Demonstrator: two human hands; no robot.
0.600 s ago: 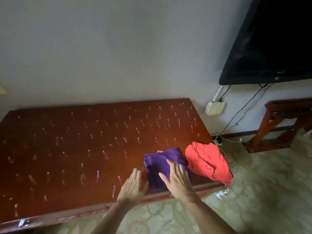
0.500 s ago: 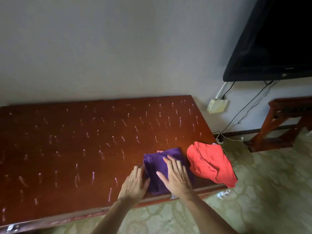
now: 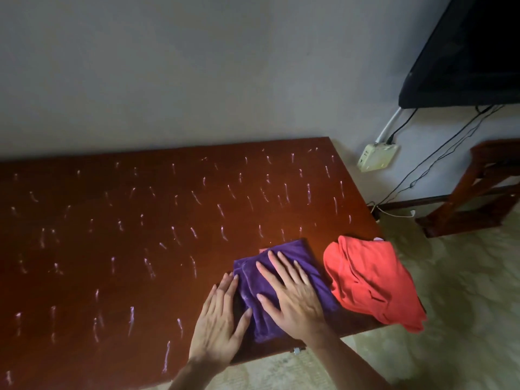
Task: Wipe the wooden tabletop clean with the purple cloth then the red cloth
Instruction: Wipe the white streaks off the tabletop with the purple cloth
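The purple cloth lay folded near the front right corner of the table, just beside the red cloth, which hung over the edge. The right hand pressed flat on it, fingers spread; the left hand lay open at its left edge, thumb touching the fabric, gripping nothing. White streaks covered the wood. A good wipe would likely need firm, even pressure and long overlapping passes leftward, keeping the cloth folded.

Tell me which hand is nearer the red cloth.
The right hand. It lies flat on the purple cloth, just left of the red cloth. The left hand is farther left, at the purple cloth's left edge.
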